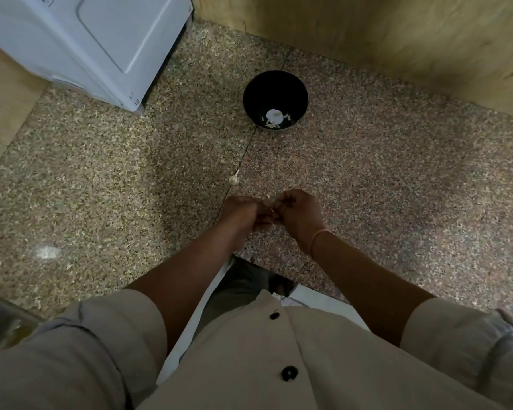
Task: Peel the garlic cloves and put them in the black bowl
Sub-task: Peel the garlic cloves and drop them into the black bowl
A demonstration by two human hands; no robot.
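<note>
A black bowl [275, 100] stands on the speckled stone counter [131, 179] at the back middle, with a pale garlic bulb and a few loose cloves on its bottom. My left hand [242, 214] and my right hand [298, 216] meet near the front middle. Their fingers are curled round a small garlic clove [271, 206], of which only slivers of white show between them. A single small garlic clove with a stem [234, 179] lies on the counter just beyond my left hand.
A white appliance [86, 45] stands at the back left. Wooden panels [397, 34] wall the counter at the back and right, and wood borders it at the left. A seam runs across the counter from the bowl toward my hands.
</note>
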